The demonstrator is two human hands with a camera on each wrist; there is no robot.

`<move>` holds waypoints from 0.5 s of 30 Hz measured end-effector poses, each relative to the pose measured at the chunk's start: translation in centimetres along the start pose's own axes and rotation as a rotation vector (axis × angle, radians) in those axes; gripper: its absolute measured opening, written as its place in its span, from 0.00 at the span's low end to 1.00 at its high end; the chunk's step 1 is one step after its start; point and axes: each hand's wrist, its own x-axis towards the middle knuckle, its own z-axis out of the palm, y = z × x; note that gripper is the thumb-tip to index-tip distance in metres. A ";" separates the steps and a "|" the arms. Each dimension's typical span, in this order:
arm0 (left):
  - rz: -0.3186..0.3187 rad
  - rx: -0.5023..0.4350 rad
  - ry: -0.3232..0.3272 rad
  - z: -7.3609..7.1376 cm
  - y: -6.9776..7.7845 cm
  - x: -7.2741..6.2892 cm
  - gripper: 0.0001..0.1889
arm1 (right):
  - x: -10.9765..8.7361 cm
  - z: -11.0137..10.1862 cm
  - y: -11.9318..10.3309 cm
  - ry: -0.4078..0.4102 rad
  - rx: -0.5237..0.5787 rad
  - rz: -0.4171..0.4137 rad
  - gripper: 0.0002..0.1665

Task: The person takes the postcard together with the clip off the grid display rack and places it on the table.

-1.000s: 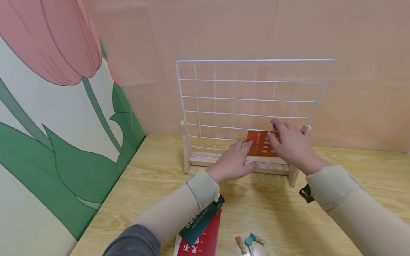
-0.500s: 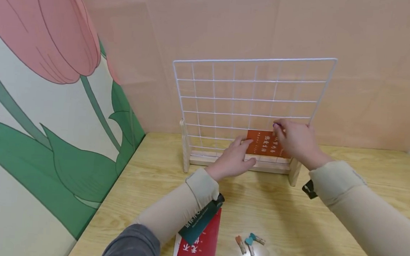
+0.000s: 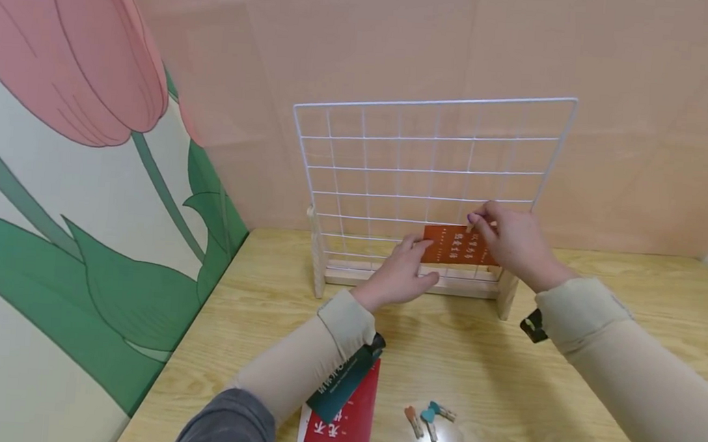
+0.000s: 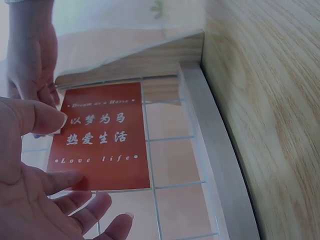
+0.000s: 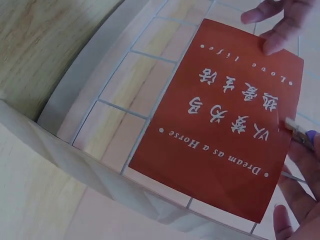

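A red-brown card (image 3: 454, 245) with white lettering lies against the lower right of a white wire grid (image 3: 436, 102). My left hand (image 3: 395, 275) is at the card's left edge. One finger rests on its face in the left wrist view, the others spread loosely below and the thumb held out. At the card's upper edge, my right hand (image 3: 515, 242) pinches a small wooden clothespin (image 5: 300, 134) with a purple top between thumb and fingers. The clothespin's tip overlaps the card's edge in the right wrist view; the rest is partly hidden by the fingers.
The grid stands upright in a wooden base (image 3: 350, 275) on the wood-grain table. Nearer me lie a dark green card (image 3: 345, 388), a red card (image 3: 355, 426) and a white sheet's edge, partly under my left arm. One orange clothespin (image 3: 414, 422) and two teal ones lie right of them.
My right hand has drawn back slightly from the card's face, uncovering more lettering, and its fingers have closed round the clothespin at the upper edge. My left hand stays nearly still.
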 end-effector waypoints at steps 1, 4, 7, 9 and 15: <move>-0.001 -0.011 -0.003 0.0 -0.1 0.0 0.36 | -0.1 0.1 0.0 0.023 0.000 -0.012 0.15; 0.000 -0.054 -0.016 0.0 -0.3 -0.1 0.35 | -0.3 0.8 0.0 0.099 0.013 -0.044 0.13; -0.001 -0.096 -0.039 -0.2 -0.7 -0.3 0.34 | -0.6 1.5 -0.2 0.173 0.071 -0.047 0.11; 0.006 -0.126 -0.049 -0.6 -0.9 -0.5 0.33 | -0.7 1.7 -0.4 0.203 0.121 -0.020 0.12; 0.010 -0.231 -0.025 -1.9 -1.7 -1.2 0.28 | -0.9 1.9 -0.8 0.229 0.207 0.044 0.17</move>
